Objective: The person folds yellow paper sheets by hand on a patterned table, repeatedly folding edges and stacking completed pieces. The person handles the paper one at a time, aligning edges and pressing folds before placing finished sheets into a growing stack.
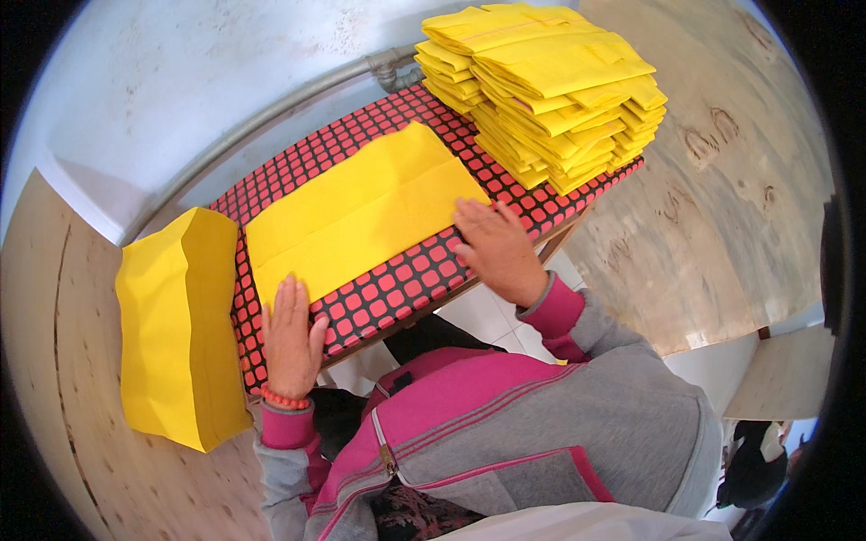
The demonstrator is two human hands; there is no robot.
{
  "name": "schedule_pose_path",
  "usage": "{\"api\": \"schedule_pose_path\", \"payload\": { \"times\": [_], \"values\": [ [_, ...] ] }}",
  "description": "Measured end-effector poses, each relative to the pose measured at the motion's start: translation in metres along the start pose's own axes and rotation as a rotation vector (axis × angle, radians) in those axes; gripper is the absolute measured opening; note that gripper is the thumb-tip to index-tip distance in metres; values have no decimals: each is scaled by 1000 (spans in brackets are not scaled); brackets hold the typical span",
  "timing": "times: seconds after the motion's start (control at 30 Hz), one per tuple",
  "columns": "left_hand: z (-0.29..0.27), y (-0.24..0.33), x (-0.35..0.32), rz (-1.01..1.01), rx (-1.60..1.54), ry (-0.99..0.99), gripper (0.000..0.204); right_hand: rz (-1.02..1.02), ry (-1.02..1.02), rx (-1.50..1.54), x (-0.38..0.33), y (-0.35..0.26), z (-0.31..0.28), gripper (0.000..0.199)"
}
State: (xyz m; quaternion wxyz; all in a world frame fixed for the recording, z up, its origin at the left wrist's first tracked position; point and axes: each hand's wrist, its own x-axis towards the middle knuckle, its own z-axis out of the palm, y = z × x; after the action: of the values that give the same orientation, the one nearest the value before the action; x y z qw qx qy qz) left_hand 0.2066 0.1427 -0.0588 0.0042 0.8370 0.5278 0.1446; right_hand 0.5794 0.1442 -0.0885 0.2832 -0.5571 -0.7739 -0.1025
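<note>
A flat yellow fabric piece [361, 212] with a lengthwise crease lies on the table [410, 279], which is covered in a red and black checked cloth. My left hand [290, 335], a red bead bracelet at its wrist, rests with outstretched fingers on the piece's near left corner. At the near right corner, the fingertips of my right hand [499, 251] touch the edge, its fingers extended and the palm over the checked cloth. Neither hand grips anything. To the left, another yellow fabric piece [180, 334] hangs partly over the table's end.
A tall stack of folded yellow fabric pieces [550, 90] stands at the table's far right end. Behind the table, a grey pipe [262, 131] runs along the pale wall. Wooden boards [695, 198] flank the right side, with another wooden surface [45, 361] at left.
</note>
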Motion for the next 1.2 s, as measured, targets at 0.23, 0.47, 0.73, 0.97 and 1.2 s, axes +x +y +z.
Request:
{"api": "schedule_pose_path", "payload": {
  "times": [0.23, 0.47, 0.73, 0.97, 1.2],
  "values": [
    [-14, 11, 28, 47, 187, 101, 55, 108, 138, -62, 17, -7, -19, 55],
    [-8, 38, 85, 281, 82, -24, 60, -122, 10, 198, 46, -38, 9, 61],
    [-1, 26, 96, 310, 167, 73, 47, -232, 117, 128, 64, -8, 14, 38],
    [0, -13, 97, 280, 21, 137, 44, -285, 86, 117, 55, 24, -19, 22],
    [-1, -4, 77, -165, 37, 331, 41, -151, 155, 129, 3, -25, -40, 26]
  ]
}}
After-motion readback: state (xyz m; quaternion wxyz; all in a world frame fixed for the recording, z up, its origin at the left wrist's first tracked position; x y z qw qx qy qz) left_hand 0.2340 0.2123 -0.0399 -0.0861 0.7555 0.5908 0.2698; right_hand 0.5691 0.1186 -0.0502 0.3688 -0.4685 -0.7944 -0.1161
